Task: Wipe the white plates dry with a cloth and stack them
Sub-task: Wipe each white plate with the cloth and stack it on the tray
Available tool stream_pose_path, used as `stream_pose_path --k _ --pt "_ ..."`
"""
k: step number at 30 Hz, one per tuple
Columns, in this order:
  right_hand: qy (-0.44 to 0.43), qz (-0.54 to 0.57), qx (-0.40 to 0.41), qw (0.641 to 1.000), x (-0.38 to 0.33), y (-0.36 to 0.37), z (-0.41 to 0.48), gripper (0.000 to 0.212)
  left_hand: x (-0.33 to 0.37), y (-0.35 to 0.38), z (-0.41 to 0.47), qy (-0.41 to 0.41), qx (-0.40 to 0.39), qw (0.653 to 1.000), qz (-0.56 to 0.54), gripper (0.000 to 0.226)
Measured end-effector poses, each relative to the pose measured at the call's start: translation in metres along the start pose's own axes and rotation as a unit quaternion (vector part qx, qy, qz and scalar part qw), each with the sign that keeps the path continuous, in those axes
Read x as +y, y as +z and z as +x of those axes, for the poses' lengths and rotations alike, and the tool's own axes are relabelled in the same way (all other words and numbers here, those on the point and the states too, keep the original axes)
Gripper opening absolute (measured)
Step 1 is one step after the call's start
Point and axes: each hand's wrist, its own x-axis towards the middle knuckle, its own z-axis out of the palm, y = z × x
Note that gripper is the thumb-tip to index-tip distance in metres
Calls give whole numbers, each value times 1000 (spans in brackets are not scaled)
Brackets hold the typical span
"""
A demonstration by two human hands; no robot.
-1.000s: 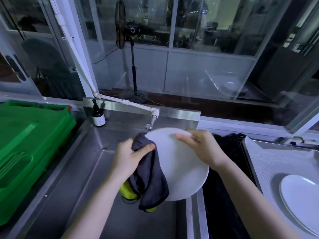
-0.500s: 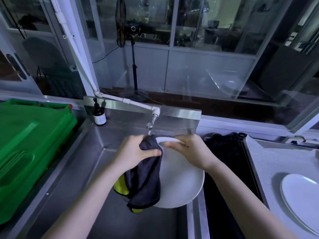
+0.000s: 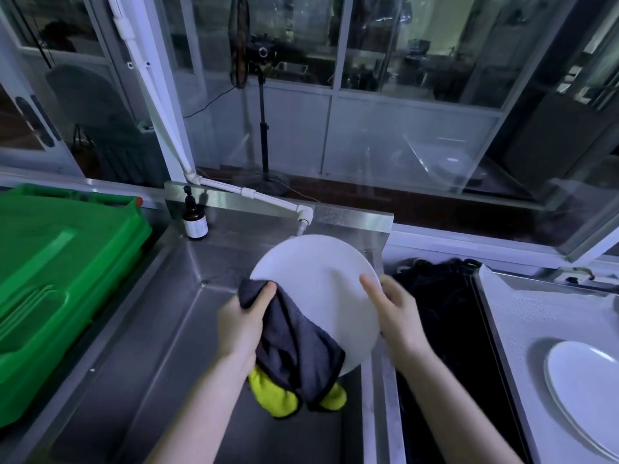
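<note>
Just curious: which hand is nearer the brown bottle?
Left. The left hand, gripping the cloth, is right of the brown bottle, nearer the camera; the right hand is farther right, across the plate.

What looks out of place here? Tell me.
Nothing stands out: the right hand holds an unbroken plate over the sink, the left hand grips the cloth against it, and a second plate lies flat on the counter.

Plain white on the plate [image 3: 321, 289]; charcoal grey on the cloth [image 3: 294, 349], with a bright yellow-green reverse at its lower folds. Dull silver-grey across the steel sink [image 3: 160, 346]. Vivid green on the crate [image 3: 67, 262] at the left edge; dark brown with a white label on the bottle [image 3: 195, 222] in the sink's far corner. White again on the second plate [image 3: 589, 396], against the pale grey tabletop [image 3: 536, 316].
</note>
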Motion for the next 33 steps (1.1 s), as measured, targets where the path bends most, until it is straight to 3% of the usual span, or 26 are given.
stream_pose_path --k 2,5,7,9,11,14,16,18,22,24,27,30,33 --pt "-62 -81 -107 989 -25 -16 15 30 19 -4 2 109 -61 989 80 17" --pt "-108 -207 -246 941 -52 -11 28 25 43 2 1 247 -171 929 217 20" --pt "-139 -265 -256 919 -53 1 29 25 53 6 -1 277 -214 898 268 20" --pt "-149 -252 -245 924 -53 2 27 30 55 5 -1 271 -228 897 264 19" --pt "-120 -207 -212 948 -53 -5 25 36 47 2 2 248 -191 923 223 18" --pt "-12 -18 -18 1000 -37 -1 16 35 25 5 2 122 -55 988 75 27" --pt "73 119 120 983 -17 21 1 33 12 13 -2 -6 17 1000 6 33" --pt "105 167 146 969 -4 34 -10 32 5 15 0 -77 30 996 -39 32" --pt "7 40 -1 999 -13 5 7 28 10 1 12 33 -8 999 0 23" --pt "-45 -48 -105 992 -31 -11 22 28 20 -3 17 114 -59 990 61 23" --pt "-50 -171 -209 962 -41 -8 30 65 37 0 21 243 -142 932 228 28" --pt "-57 -205 -219 952 -36 2 27 82 44 2 17 275 -228 895 267 20" --pt "-61 -174 -158 970 -27 4 17 72 31 -2 19 250 -202 916 239 17"
